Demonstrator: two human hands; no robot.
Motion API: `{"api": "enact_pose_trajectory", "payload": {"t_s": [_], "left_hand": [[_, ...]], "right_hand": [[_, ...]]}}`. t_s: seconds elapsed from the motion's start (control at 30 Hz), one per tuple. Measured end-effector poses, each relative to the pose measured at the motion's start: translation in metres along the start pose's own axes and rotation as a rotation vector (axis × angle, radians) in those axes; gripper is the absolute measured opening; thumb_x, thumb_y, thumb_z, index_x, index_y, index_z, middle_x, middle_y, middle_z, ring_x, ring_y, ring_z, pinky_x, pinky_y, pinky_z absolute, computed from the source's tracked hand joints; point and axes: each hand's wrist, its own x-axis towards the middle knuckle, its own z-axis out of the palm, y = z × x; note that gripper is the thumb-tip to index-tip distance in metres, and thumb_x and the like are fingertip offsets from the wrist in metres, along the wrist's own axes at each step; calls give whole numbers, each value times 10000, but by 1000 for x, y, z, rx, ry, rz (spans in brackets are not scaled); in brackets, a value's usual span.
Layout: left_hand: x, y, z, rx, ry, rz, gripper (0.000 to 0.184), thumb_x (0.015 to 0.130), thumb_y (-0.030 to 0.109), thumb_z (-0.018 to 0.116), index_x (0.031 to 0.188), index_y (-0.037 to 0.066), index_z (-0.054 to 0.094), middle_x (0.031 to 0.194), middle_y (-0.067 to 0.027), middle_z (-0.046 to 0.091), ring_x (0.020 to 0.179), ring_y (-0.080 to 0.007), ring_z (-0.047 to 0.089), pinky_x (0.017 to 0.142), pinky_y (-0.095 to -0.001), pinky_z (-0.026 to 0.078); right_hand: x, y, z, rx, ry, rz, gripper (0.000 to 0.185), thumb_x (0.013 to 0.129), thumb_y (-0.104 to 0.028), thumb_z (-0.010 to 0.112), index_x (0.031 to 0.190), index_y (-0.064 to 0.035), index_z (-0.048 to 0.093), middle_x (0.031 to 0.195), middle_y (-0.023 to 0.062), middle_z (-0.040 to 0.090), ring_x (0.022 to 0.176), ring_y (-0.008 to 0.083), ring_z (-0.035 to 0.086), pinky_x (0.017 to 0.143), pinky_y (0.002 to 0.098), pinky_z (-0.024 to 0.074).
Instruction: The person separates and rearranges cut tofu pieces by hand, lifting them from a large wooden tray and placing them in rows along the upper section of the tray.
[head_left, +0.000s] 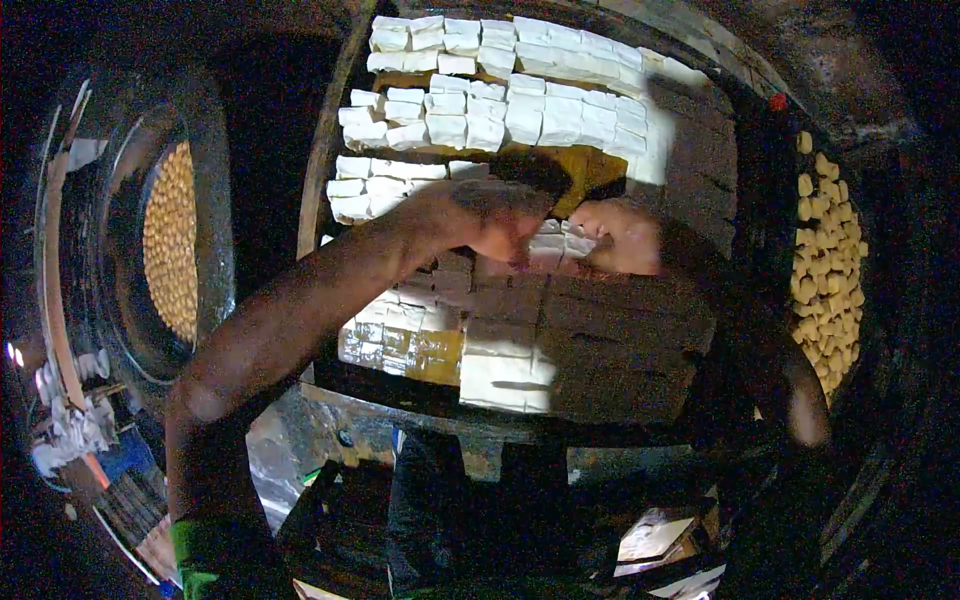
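Observation:
White tofu blocks (465, 130) lie in rows on a wooden tray (320, 185) in front of me. Over the middle of the tray, my left hand (503, 225) and my right hand (622, 235) face each other. Between them a small cluster of cut tofu pieces (560, 240) is pressed from both sides. Both hands are closed against this cluster; shadow hides part of the fingers. Just beyond my hands, a bare yellowish-brown strip of the tray (590, 172) shows. Nearer to me, larger tofu slabs (508, 380) lie partly in shadow.
On the left is a dark round pan (125, 250) with many small golden pieces (170, 245). Yellowish fried-looking pieces (828, 285) are heaped on the right. The tray's raised wooden edge runs along its left side. My legs (430, 510) are below the tray.

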Motion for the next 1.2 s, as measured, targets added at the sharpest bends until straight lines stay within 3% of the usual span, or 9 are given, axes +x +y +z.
{"api": "enact_pose_trajectory", "payload": {"t_s": [0.27,0.47,0.53,0.63,0.8,0.9,0.97,1.0,1.2], "left_hand": [[-17,10,46,451,375,178,618,753,303,723,1268,48,495,1239,-194,566,1139,-394,555,915,-441,526],[-23,14,74,675,411,190,416,862,313,608,1239,161,521,1219,-197,557,1070,-422,576,779,-503,586],[-18,20,58,586,421,186,348,916,327,576,1193,118,541,1143,-217,598,1002,-443,610,735,-515,582],[-6,36,28,303,168,-244,397,912,431,594,1045,61,541,864,-185,661,837,-402,683,676,-493,573],[-18,54,-11,37,366,25,549,926,523,592,1127,13,558,871,-247,684,830,-411,694,735,-526,561],[-27,55,7,84,366,94,460,952,445,583,1130,22,559,923,-249,680,836,-417,690,726,-521,562],[-31,55,17,91,414,152,362,973,348,577,1139,28,554,962,-241,673,831,-423,685,703,-519,562],[-46,62,20,123,318,103,334,969,310,569,1141,25,546,948,-237,665,845,-421,683,713,-525,556],[-38,68,38,106,168,-98,400,913,363,577,1103,14,529,1087,-242,606,1013,-401,604,826,-519,509]], "right_hand": [[-19,-10,9,-474,62,90,267,745,-108,705,1005,-107,643,939,137,644,845,329,644,700,388,509],[-33,39,38,-953,423,-797,194,904,-117,598,1092,-100,643,1013,132,651,928,294,649,845,338,533],[-15,10,32,-192,112,237,223,937,-120,569,1151,-79,617,1038,113,646,990,262,638,898,332,511],[-3,-11,0,103,-88,113,482,753,-41,772,1194,-44,577,1096,84,611,1028,236,596,930,350,470],[-5,-33,-25,460,75,232,713,592,-80,892,1209,-42,538,1115,58,589,1015,175,575,883,319,459],[-20,-47,-33,210,-203,195,628,660,-130,872,1202,-55,562,1141,71,616,1045,174,603,876,316,482],[-26,-8,-15,1093,-407,322,567,737,-230,841,1196,-53,560,1129,114,621,1035,216,614,888,348,483],[-37,-4,-4,537,-324,110,556,760,-287,822,1190,-51,562,1111,139,619,1025,246,616,893,371,483],[-32,-63,0,-145,-135,-67,614,765,-396,813,1180,-26,552,1080,208,592,1063,399,593,922,466,467]]}}
